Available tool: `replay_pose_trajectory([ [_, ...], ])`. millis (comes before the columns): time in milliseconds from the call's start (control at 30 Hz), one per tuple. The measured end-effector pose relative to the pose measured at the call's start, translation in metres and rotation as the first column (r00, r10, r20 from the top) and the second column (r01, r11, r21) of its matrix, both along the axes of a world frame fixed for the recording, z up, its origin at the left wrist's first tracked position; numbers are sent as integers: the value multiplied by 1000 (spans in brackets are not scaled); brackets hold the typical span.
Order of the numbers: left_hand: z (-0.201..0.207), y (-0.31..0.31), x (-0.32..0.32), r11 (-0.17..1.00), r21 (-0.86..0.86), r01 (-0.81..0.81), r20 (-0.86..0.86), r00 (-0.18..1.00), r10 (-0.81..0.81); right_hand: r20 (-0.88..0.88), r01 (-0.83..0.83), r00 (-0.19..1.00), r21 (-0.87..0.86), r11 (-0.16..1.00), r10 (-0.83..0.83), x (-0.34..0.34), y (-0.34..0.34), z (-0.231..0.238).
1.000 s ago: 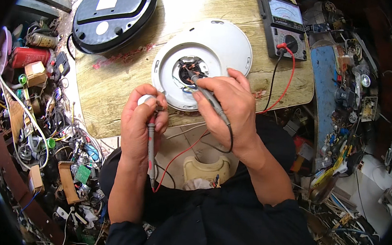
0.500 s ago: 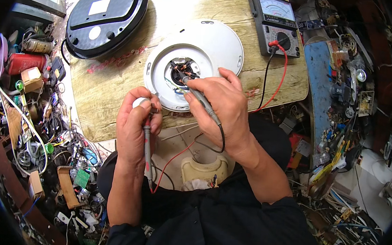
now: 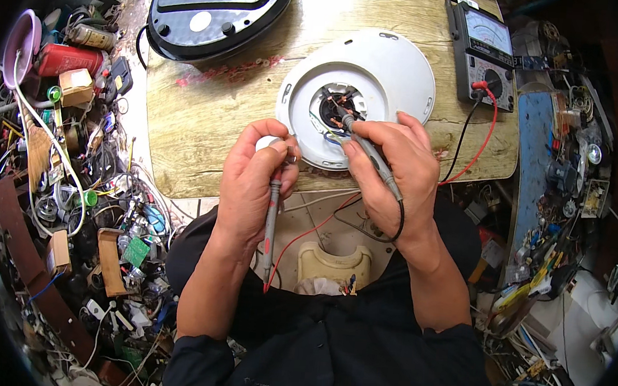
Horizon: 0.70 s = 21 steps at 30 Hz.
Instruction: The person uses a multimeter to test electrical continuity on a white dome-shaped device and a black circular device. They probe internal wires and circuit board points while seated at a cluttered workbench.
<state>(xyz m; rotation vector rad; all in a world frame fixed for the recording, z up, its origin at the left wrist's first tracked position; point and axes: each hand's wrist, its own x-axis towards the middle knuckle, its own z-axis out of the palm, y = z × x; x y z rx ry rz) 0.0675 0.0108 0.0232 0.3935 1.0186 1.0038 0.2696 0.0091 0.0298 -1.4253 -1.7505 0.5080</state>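
My left hand (image 3: 256,170) is closed around a grey test probe with red marks (image 3: 271,219) and a small round white piece (image 3: 268,143), whose kind I cannot tell. My right hand (image 3: 399,175) grips a second grey test probe (image 3: 377,158) with a black lead. Its tip points into the round black centre (image 3: 340,107) of a white plastic appliance base (image 3: 401,69), among copper-coloured contacts and thin wires; whether it touches them is too small to tell. At the table's right stands an analog multimeter (image 3: 489,54) with red and black leads plugged in.
A black round appliance (image 3: 218,16) lies underside up at the wooden table's (image 3: 182,134) back left. Cluttered electronic parts (image 3: 113,249) crowd the floor at left. A blue board (image 3: 533,154) and more parts line the right. A cream stool (image 3: 332,265) shows between my legs.
The whole scene has shifted to the right in view as my head turned. Both hands keep the same grips, and the right probe stays at the base's centre.
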Motion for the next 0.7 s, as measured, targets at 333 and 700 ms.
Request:
replay_pose_trajectory([
  [333,1,1,2,1000,-19,2,-27,1000,-3,-402,138,878,-306,942,-259,1,-10,11],
  [700,1,1,1,1000,-19,13,-33,999,-14,-170,31,984,-111,993,-50,15,-5,8],
])
